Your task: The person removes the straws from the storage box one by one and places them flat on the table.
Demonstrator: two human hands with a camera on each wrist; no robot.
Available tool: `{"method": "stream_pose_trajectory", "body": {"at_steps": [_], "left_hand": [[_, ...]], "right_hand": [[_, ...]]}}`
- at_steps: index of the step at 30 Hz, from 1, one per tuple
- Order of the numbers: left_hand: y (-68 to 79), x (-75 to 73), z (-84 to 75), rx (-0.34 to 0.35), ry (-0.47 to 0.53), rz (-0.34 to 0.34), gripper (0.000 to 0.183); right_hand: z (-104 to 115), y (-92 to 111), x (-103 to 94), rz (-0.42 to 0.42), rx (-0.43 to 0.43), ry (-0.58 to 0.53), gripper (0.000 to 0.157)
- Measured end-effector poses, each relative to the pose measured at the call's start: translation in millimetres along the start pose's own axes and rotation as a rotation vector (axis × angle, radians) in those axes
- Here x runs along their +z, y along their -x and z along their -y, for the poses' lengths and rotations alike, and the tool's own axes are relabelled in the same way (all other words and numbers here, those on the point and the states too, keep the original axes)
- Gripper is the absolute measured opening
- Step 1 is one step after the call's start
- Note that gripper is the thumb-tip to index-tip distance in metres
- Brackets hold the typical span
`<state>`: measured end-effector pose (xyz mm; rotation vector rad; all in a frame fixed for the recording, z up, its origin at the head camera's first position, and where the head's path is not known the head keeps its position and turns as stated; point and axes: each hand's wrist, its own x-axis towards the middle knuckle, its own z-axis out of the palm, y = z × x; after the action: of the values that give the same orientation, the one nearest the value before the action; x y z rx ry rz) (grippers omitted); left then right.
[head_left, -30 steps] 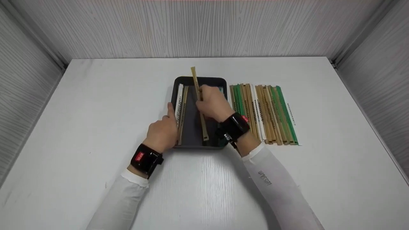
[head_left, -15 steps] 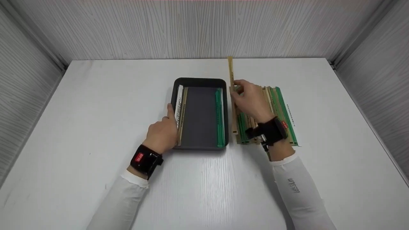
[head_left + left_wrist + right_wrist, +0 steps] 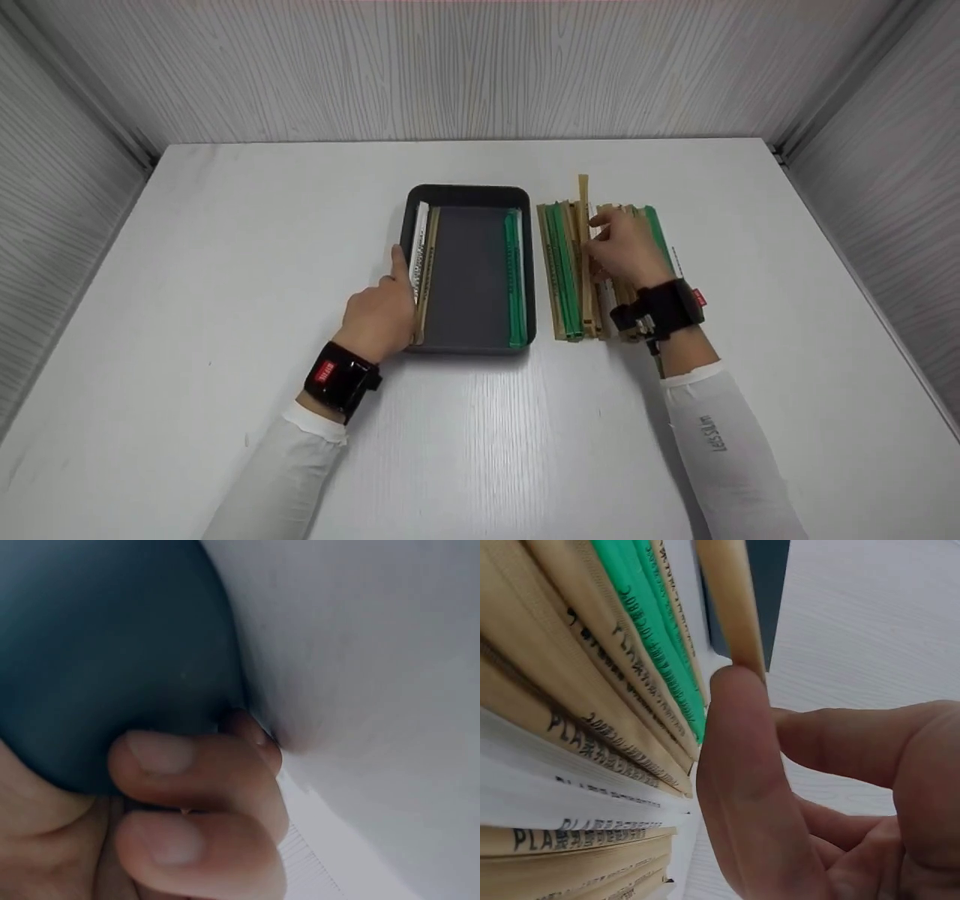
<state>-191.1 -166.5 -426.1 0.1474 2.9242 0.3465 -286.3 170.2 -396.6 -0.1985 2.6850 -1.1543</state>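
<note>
My right hand [image 3: 630, 247] pinches a brown paper-wrapped straw [image 3: 584, 191] over the row of wrapped straws [image 3: 564, 262]. In the right wrist view, the held straw [image 3: 735, 600] passes between the thumb and a fingertip. My left hand [image 3: 381, 315] grips the left side of the black tray [image 3: 472, 193], its index finger stretched along the rim. Curled fingers [image 3: 195, 780] press against the dark tray wall in the left wrist view. Inside the tray, white straws [image 3: 418, 247] and a brown straw [image 3: 430, 277] lie along the left side, green straws [image 3: 514, 277] along the right.
The row mixes brown, green and white printed wrappers, and my right hand covers part of it. A green straw [image 3: 654, 221] shows at the row's right end. All of it lies on a white table [image 3: 480, 450] with grey wood-grain panels [image 3: 465, 75] around it.
The right hand has carried the brown straw rightward from above the tray to over the row, lowering it at the end. The left hand stays at the tray's left side.
</note>
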Motion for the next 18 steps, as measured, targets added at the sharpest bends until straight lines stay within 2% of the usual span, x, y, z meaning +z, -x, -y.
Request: {"method": "stream_pose_trajectory", "body": {"at_steps": [6,18], "left_hand": [[1.0,-1.2,1.8,0.006,0.004,-0.008,0.108],[-0.6,1.4,1.3,0.0,0.024,-0.006,0.102]], "right_hand": [[-2.1,-4.4,2.1,0.009,0.021,0.118,0.041],[-7.6,-4.6,8.1,-0.02,0.027,0.22,0.039]]}}
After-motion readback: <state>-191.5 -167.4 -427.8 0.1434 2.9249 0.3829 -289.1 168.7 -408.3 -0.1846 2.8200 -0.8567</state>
